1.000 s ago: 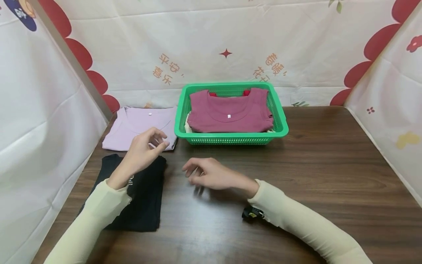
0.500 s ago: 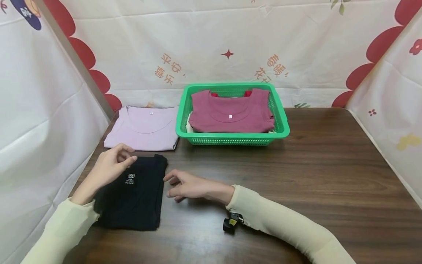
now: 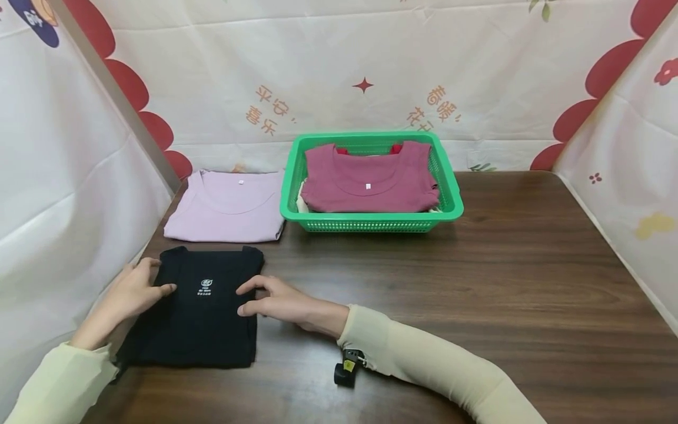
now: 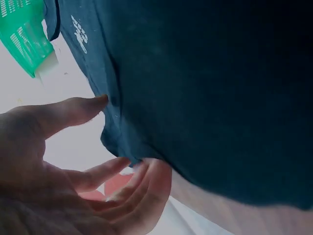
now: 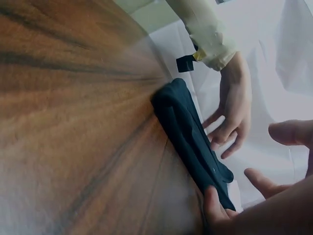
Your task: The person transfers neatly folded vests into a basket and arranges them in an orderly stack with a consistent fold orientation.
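A folded black top (image 3: 212, 324) lies flat on the left part of the desk (image 3: 503, 282), its 2 upper corners slightly raised and a small white print (image 3: 205, 287) near its upper edge.

The left hand (image 3: 124, 294) is at the top's left edge, thumb over the cloth and fingers along the side. Its thumb and fingers are bent and well parted, with nothing pinched between them; the left wrist view shows fingertips at the hem.

The right hand (image 3: 283, 303) is at the opposite edge, its thumb and index finger reaching over the cloth with a wide gap between them. It grips nothing, though the right wrist view shows a lower finger against the fold.

Just beyond the black top lies a folded lilac top (image 3: 228, 218). Just right of that stands a green basket (image 3: 371, 217), holding a folded maroon top (image 3: 371, 200) with red cloth (image 3: 395, 149) showing behind it.

Both arms wear cream sleeves (image 3: 439, 365); a small black device (image 3: 346, 368) hangs at the right cuff. White sheets (image 3: 212, 70) with red scallops surround the desk.
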Motion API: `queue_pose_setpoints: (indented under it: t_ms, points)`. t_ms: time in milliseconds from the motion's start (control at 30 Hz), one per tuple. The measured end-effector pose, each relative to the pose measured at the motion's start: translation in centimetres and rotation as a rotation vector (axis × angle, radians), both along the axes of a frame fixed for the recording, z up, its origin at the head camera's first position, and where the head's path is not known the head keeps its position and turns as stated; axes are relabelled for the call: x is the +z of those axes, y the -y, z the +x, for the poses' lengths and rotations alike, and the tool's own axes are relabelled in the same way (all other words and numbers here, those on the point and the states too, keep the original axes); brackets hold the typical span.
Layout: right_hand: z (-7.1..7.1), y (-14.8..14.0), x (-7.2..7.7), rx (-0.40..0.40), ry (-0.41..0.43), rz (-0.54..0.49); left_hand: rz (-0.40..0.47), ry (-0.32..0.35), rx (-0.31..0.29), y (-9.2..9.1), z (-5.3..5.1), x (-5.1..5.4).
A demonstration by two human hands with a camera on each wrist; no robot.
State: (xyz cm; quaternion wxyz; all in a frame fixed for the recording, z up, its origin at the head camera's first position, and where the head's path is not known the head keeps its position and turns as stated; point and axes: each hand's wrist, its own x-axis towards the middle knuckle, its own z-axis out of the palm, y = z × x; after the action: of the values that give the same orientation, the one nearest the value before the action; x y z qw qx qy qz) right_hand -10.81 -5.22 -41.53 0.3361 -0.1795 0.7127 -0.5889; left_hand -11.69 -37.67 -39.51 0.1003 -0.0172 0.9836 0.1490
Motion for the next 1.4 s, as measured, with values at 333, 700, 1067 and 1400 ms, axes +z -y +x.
queue_pose_setpoints:
  t_ms: [333,700,1067,1400]
  points:
    - [0.0,0.6,-0.3,-0.072,0.149,-0.129,0.077,0.153,0.006,1.9,1.0,0.8]
    - [0.9,1.7,-0.5,-0.068,0.114,0.007,0.233,0.141,-0.034,0.2,1.3,0.1]
    - [0.6,1.2,-0.6,-0.163,0.066,0.014,0.281,0.038,-0.109,-1.3,0.6,-0.5]
    - [0.2,1.9,-1.4,-0.172,0.023,-0.018,0.487,0.193,-0.125,-1.0,0.5,-0.6]
